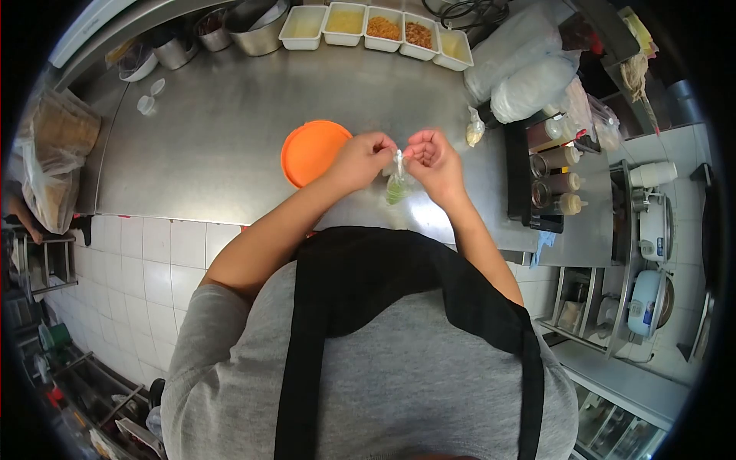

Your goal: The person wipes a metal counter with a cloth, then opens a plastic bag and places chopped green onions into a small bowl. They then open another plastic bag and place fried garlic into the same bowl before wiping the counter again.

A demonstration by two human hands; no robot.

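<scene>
A small clear plastic bag [396, 188] with something green in its bottom hangs above the steel counter, between my hands. My left hand [369, 159] pinches the gathered neck of the bag from the left. On the other side, the thumb and fingertips of my right hand [431, 157] are closed at the same neck, with the other fingers curled. An orange round lid or plate [313, 152] lies flat on the counter beside my left wrist. Farther right is another small tied bag [474, 129] with pale yellowish contents.
White tubs [383, 29] of yellow and orange-brown food line the counter's back edge. Metal pots [259, 31] stand at back left, large plastic bags [529, 80] at back right. A black rack of squeeze bottles [563, 182] borders the right side.
</scene>
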